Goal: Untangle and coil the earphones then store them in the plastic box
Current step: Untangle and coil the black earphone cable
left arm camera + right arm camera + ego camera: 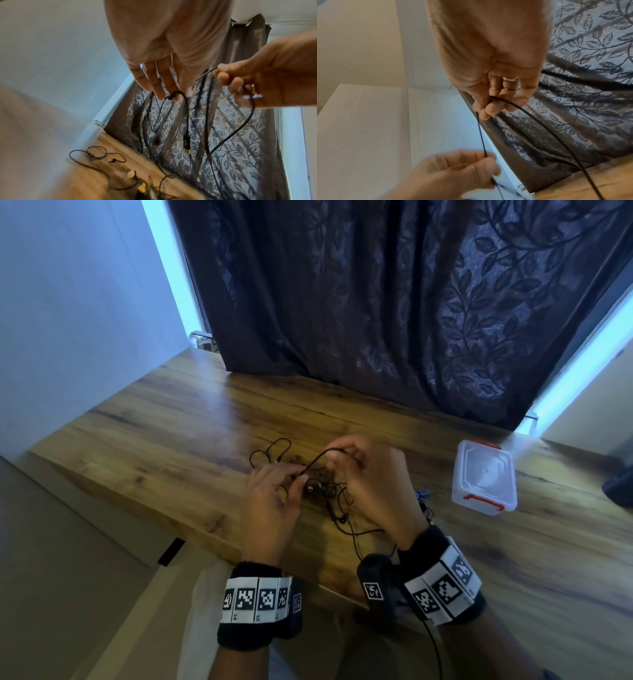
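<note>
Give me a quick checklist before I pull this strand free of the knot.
1. Right hand pinches the black cable: ok.
2. Left hand holds the other end of that stretch: ok.
3. Stretch between the hands free of loops: ok in the right wrist view.
4. Rest of the earphones untangled: not ok, a knotted heap still lies on the wooden table.
5. Plastic box within view, to the right: ok; its lid looks shut, so not ready for storing.
6. Which strand belongs to which earphone: cannot tell.
</note>
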Demonstrator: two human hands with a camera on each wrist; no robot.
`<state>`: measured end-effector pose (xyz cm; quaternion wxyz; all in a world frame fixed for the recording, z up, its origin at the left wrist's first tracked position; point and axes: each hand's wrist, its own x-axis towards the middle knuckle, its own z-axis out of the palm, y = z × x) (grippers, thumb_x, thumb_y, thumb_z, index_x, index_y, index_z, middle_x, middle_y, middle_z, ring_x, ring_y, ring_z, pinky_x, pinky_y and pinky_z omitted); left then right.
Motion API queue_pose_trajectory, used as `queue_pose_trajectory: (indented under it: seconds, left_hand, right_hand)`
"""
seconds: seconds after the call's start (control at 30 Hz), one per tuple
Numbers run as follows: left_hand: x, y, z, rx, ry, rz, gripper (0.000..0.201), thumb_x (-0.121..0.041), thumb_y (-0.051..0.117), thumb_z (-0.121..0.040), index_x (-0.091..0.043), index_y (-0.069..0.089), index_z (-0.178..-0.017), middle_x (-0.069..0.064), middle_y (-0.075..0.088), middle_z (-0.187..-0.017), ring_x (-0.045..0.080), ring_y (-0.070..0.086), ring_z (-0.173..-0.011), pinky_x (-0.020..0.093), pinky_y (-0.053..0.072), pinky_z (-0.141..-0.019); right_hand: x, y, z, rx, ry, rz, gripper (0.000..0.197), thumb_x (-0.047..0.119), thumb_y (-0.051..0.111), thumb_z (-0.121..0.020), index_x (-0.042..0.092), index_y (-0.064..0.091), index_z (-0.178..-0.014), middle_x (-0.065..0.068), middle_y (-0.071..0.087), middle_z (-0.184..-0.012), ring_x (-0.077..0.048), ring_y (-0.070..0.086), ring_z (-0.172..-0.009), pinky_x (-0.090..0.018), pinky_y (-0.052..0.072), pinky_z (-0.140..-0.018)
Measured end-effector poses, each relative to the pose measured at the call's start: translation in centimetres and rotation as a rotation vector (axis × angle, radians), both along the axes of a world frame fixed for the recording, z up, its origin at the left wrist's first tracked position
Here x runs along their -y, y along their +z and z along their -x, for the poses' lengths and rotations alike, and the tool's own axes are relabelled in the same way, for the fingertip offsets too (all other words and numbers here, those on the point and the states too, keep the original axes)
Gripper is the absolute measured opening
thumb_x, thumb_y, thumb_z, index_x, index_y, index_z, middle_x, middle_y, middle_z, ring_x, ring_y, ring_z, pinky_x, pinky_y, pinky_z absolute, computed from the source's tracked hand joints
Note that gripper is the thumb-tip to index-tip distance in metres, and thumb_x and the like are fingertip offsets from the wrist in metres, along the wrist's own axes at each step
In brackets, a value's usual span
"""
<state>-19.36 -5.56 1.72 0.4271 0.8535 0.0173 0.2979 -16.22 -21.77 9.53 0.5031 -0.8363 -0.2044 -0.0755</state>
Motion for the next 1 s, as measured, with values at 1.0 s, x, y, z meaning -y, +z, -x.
queue_pose_trajectory:
  seconds: [1.0]
  left_hand:
    - [-0.8, 1.8, 0.8, -0.231, -0.408, 0.352, 0.027, -0.046, 0.046, -0.094, -0.028, 0.065, -0.089, -0.012, 0.059, -0.071, 0.002, 0.051, -0.065, 0.022, 0.042, -0.060]
  right_hand:
    - [5.1, 2.0, -1.5, 0.120, -0.204, -0.238, 0.005, 0.017, 0.062, -0.099, 0.014, 0.066, -0.099, 0.002, 0.072, -0.084, -0.013, 0.063, -0.072, -0.022, 0.048, -0.065]
